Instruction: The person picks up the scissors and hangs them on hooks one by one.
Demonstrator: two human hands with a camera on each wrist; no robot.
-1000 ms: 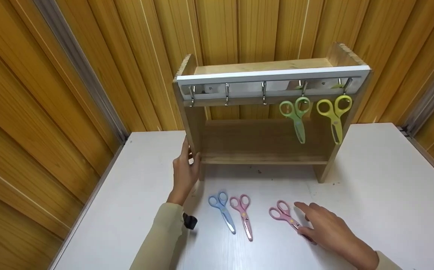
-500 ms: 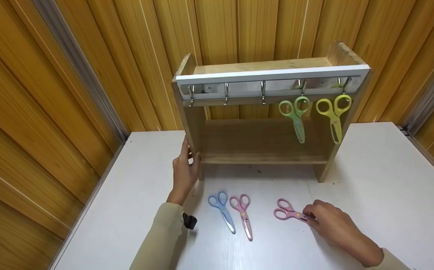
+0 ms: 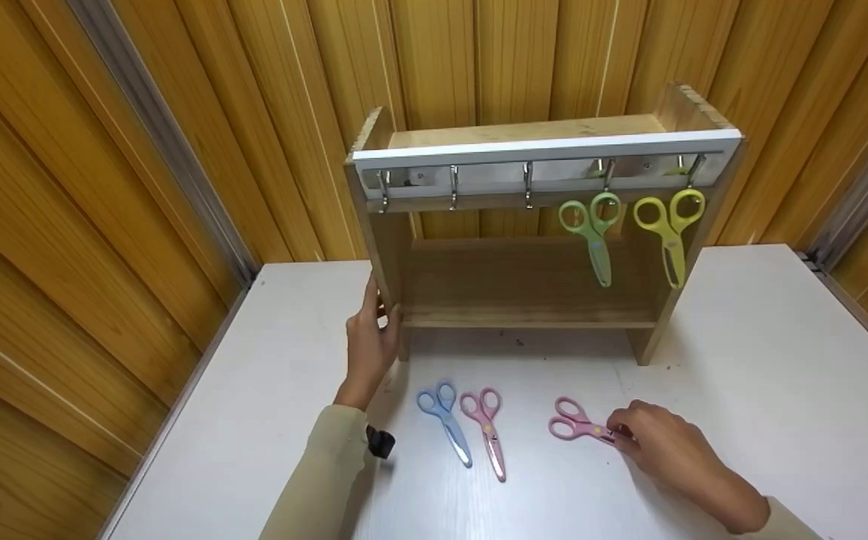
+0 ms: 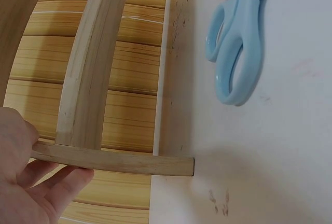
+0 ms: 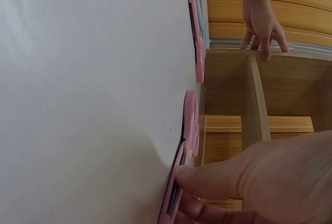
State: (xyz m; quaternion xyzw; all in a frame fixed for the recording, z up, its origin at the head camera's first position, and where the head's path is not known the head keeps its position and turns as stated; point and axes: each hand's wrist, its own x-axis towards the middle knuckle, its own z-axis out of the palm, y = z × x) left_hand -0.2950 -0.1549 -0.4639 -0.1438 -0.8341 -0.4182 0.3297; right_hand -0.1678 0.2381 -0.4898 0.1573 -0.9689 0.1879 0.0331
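Note:
My right hand pinches a pair of pink scissors by the blade end, handle loops pointing left, low over the white table. In the right wrist view, thumb and fingers close on the blades. On the left, my left hand grips the side panel of a small wooden rack, thumb at its front edge and fingers on the outer face. Blue scissors and a second pink pair lie side by side on the table between the hands.
A row of metal hooks runs along the rack's white front rail. Green scissors and yellow scissors hang from the two rightmost hooks. Wood-patterned panels stand behind and beside the white table.
My right hand has taken hold of the right pink scissors' blades, and that pair has turned so its loops point left. The left hand stays on the rack.

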